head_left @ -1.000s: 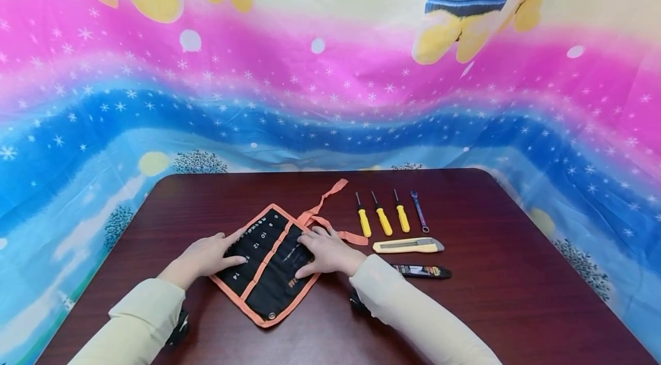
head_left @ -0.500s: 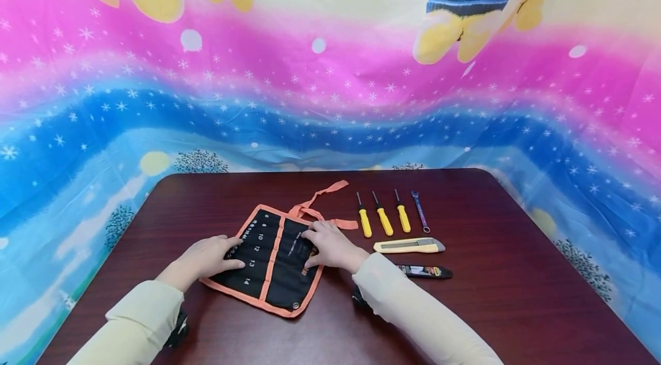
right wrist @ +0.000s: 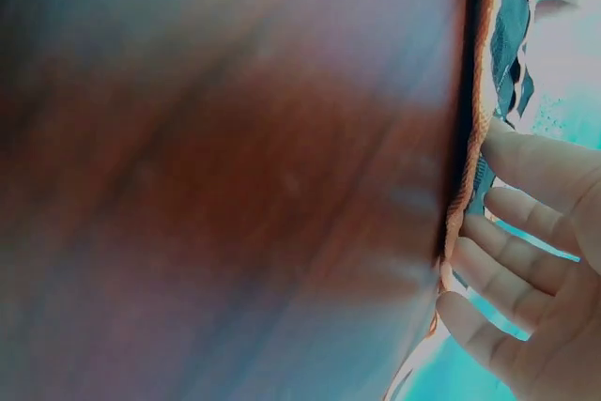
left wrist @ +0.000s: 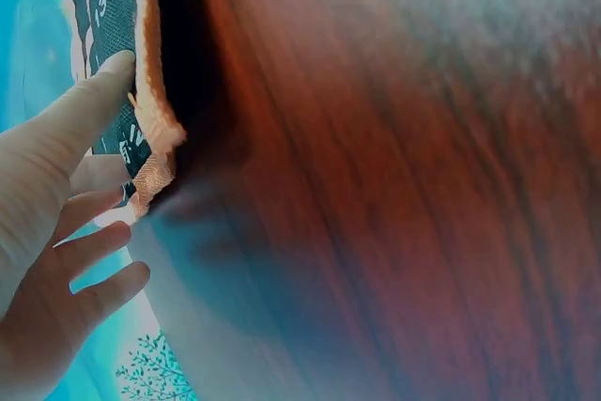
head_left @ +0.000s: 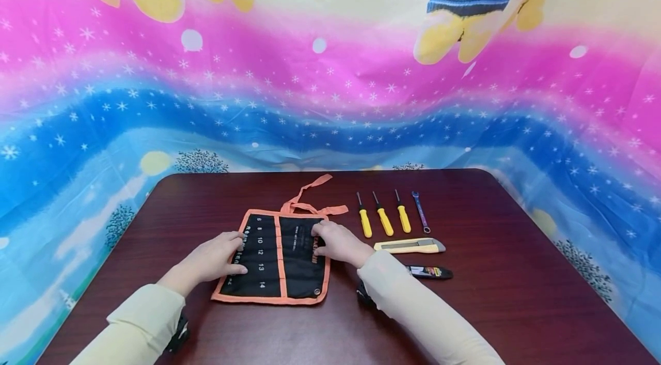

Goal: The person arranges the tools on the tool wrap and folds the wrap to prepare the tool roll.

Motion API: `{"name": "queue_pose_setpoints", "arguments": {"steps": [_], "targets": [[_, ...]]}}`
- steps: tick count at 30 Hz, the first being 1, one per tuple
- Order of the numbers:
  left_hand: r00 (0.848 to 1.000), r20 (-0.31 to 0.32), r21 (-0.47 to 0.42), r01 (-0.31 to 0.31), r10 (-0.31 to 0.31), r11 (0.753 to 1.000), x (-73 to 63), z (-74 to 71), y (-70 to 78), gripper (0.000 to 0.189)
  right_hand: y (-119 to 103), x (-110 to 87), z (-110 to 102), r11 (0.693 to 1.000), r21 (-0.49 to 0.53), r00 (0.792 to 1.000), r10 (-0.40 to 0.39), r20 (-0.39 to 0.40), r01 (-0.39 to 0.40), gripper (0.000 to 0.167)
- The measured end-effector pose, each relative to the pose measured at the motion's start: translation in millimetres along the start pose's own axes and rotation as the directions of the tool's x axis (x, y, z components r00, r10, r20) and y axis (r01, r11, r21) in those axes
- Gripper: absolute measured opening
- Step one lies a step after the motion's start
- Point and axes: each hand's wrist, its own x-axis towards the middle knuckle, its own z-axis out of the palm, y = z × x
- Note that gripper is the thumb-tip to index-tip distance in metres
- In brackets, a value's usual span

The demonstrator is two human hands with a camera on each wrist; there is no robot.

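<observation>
- See the black pouch (head_left: 268, 256)?
- Yes. Lying flat, left of centre, between the left hand (head_left: 214, 253) and the right hand (head_left: 341, 241).
- Gripped?
- Touched along the left and right borders, with both hands spread wide rather than clasped.
- Pointing which way?
- Square to the near side, with an orange divider (head_left: 281, 256) running near to far and orange ties (head_left: 295, 205) trailing far and right. Looking close to square, so hard to call a long axis.
- Resting on what?
- On a glossy red-brown table (head_left: 516, 273) with rounded far corners.
- And beyond?
- Hung with snowflake-printed cloth (head_left: 330, 95) in pink, blue and yellow, far, left and right.
</observation>
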Motion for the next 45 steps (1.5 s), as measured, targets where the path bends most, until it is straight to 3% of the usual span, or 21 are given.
{"name": "queue_pose_setpoints", "arguments": {"steps": [4, 9, 23, 38, 45], "targets": [[0.999, 0.025, -0.028, 0.027, -0.027, 0.999, 1.6, 3.3, 1.2, 0.048, 3, -0.6, -5, 1.0, 0.019, 0.999, 0.02, 0.031, -0.02, 0.029], [0.998, 0.032, -0.063, 0.048, -0.046, 0.997, 0.5, 7.8, 2.5, 0.06, 7, -2.5, -8, 0.998, 0.058, 0.996, 0.033, 0.079, -0.037, 0.041], [0.996, 0.084, -0.118, 0.016, -0.006, 0.993, -3.5, 13.9, 6.1, 0.088, 19, -5.8, -14, 0.984, 0.119, 0.96, 0.096, 0.262, -0.131, 0.076], [0.996, 0.09, -0.136, 0.001, 0.011, 0.991, -3.8, 17.1, 8.5, 0.095, 15, -8.5, -5, 0.989, 0.022, 0.966, 0.139, 0.219, -0.147, 0.077], [0.994, 0.105, -0.128, -0.005, 0.018, 0.992, -1.3, 17.7, 6.1, 0.094, 14, -12.0, -4, 0.986, 0.038, 0.968, 0.152, 0.201, -0.163, 0.075]]}}
